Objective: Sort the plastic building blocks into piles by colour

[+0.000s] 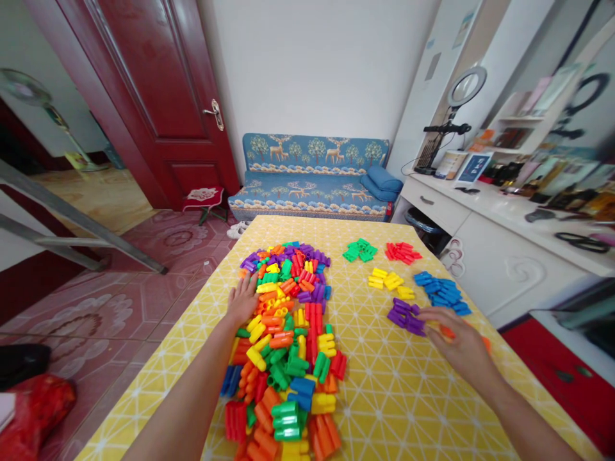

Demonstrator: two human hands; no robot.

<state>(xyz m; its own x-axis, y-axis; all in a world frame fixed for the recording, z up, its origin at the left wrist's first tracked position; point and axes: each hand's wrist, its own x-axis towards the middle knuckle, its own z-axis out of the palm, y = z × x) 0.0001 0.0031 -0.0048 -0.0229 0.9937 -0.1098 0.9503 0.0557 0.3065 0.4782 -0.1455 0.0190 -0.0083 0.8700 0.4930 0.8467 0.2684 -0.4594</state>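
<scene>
A long heap of mixed plastic building blocks (281,320) in red, orange, yellow, green, blue and purple runs down the left half of the table. My left hand (246,298) lies with its fingers spread at the heap's left edge. On the right, my right hand (454,336) reaches to a small group of purple blocks (402,315). Its thumb and fingertips close around a purple block at the group's right end, partly hidden. Orange blocks (486,344) show beneath and beside that hand. Just beyond lie blue blocks (439,291) and yellow blocks (390,280).
Green blocks (360,250) and red blocks (402,252) lie in separate groups toward the far right. A yellow patterned cloth (375,397) covers the table. Behind it stands a blue sofa (312,186); a white dresser (519,224) flanks the right side, a red stool (204,197) the left.
</scene>
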